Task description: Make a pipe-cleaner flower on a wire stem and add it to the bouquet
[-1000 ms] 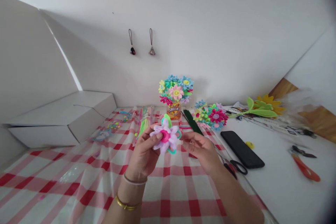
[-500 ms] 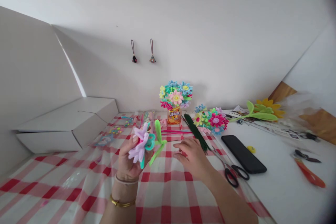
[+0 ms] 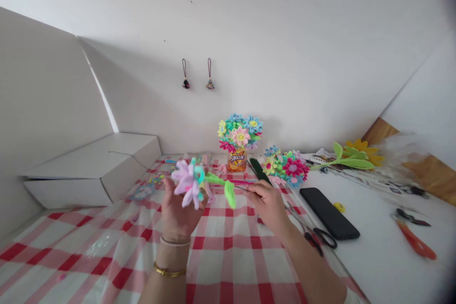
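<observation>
A fuzzy pipe-cleaner flower (image 3: 188,183) has lilac petals, a teal part behind them and a green leafy stem. It is tilted toward the left, in front of my left hand (image 3: 181,213). That hand's palm faces up with its thumb stretched away from the petals, while the flower partly covers its other fingers. My right hand (image 3: 267,203) pinches the thin stem end to the right of the green leaf (image 3: 230,194). Beyond the hands, pink pipe cleaners (image 3: 242,182) lie on the checkered cloth (image 3: 221,266).
Behind stands an orange container (image 3: 237,160) holding a bouquet. Dark green stems (image 3: 260,169) and more flowers (image 3: 292,167) lie right of it. Scissors (image 3: 313,235), a black phone (image 3: 331,213) and orange-handled pliers (image 3: 415,240) are at right. A white box (image 3: 92,161) sits left.
My right hand, apart from the flower before, now grips its stem end. The flower has turned, its leafy stem pointing right. My left thumb has come off the petals.
</observation>
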The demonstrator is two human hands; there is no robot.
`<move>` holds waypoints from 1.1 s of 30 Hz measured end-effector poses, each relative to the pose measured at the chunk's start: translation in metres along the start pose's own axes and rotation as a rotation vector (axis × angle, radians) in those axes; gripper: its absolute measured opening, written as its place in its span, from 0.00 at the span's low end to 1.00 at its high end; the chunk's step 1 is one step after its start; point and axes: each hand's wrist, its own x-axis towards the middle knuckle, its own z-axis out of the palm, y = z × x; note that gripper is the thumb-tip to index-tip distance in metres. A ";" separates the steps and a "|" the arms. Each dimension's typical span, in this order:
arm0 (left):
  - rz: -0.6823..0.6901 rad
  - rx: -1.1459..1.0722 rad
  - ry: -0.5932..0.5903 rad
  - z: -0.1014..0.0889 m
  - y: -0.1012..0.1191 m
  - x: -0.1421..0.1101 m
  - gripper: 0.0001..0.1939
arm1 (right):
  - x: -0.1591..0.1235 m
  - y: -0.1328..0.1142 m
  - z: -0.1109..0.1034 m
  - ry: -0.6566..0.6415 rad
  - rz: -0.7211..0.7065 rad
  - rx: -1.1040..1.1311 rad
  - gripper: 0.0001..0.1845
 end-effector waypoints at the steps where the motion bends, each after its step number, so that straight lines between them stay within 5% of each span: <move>1: 0.019 0.016 0.044 -0.003 -0.004 0.004 0.16 | 0.006 -0.001 -0.006 0.016 0.029 0.012 0.09; 6: -0.035 0.059 0.064 -0.019 -0.035 0.019 0.09 | 0.058 -0.015 -0.056 0.094 0.205 0.077 0.13; 10: -0.108 0.250 0.088 -0.026 -0.065 0.020 0.09 | 0.120 -0.038 -0.099 0.193 0.122 0.087 0.14; 14: -0.200 0.405 0.091 -0.030 -0.088 0.017 0.11 | 0.195 -0.060 -0.115 0.287 0.038 0.120 0.10; 19: -0.239 0.459 0.142 -0.037 -0.102 0.019 0.13 | 0.281 -0.056 -0.104 0.335 -0.118 -0.027 0.08; 22: -0.230 0.450 0.177 -0.042 -0.107 0.022 0.12 | 0.313 -0.039 -0.091 0.296 -0.097 -0.181 0.08; 33: -0.282 0.557 0.298 -0.064 -0.146 0.028 0.21 | 0.322 0.022 -0.041 0.100 0.088 -0.410 0.08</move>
